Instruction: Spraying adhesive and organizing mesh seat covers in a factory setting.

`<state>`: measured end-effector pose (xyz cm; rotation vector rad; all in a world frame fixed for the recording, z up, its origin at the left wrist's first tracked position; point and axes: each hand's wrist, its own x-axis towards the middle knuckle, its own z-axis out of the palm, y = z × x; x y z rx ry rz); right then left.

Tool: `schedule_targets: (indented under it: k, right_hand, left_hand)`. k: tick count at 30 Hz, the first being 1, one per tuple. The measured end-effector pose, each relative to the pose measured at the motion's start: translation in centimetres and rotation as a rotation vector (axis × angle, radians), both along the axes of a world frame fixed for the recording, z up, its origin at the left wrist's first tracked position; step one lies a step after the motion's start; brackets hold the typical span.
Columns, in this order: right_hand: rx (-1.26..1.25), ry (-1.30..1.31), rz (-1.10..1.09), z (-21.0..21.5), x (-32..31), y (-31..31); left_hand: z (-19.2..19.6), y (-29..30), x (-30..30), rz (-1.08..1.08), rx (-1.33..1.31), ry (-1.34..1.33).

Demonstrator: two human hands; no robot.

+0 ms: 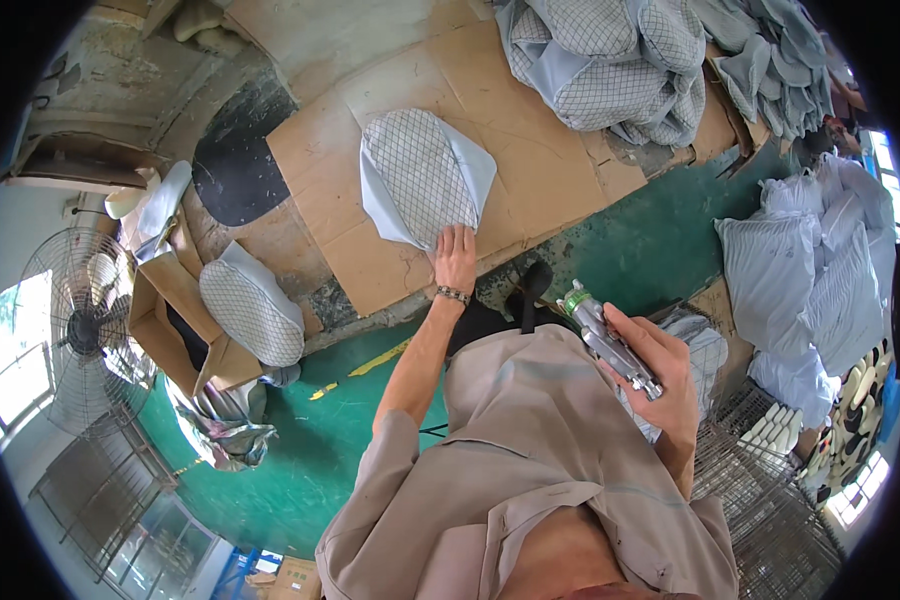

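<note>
A grey oval pad (415,165) with a dark diamond pattern lies on flattened cardboard (530,150). Pale blue-grey fabric flaps stick out along its two sides. My left hand (455,262), a bracelet at its wrist, has its fingers closed over the pad's near end. The thumb is mostly hidden. Out to the right, apart from the pad, my right hand (660,365) is wrapped round a silver metal hand tool (615,345) with a green ring at its far end. The tool's exact kind is unclear.
A heap of similar pads (610,60) sits at the far right of the bench. Another pad (252,305) leans beside an opened cardboard box (185,330) at left, near a caged fan (85,330). Stuffed white sacks (810,270) and wire racks (750,500) stand at right.
</note>
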<state>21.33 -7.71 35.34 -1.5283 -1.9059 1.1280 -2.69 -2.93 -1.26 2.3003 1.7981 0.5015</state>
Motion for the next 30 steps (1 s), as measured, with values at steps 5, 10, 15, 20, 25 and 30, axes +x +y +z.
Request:
schedule_targets:
  k: [5,10,15,20,25,30]
  right_hand:
    - [-0.011,-0.028,-0.030,-0.8,-0.5,0.2]
    - [-0.049,-0.052,-0.042,-0.5,-1.5,0.5]
    - [-0.090,-0.101,-0.053,-1.3,-1.8,0.7]
    - [-0.102,-0.117,-0.108,-1.7,-1.5,0.9]
    - [-0.088,-0.124,-0.095,-1.6,-2.1,1.2]
    - [-0.099,-0.090,-0.088,-1.1,-2.4,1.7]
  left_hand:
    - [3.9,4.7,-1.0,0.201,-0.292,-0.271]
    - [3.4,20.2,-10.5,0.451,0.208,-0.090]
    - [2.5,27.9,-14.0,0.432,-0.356,-0.048]
    - [1.6,27.8,-13.2,0.309,-0.342,-0.255]
    - [0.6,24.9,-14.5,0.420,-0.029,-0.200]
    - [3.0,20.1,-10.5,0.243,0.280,0.068]
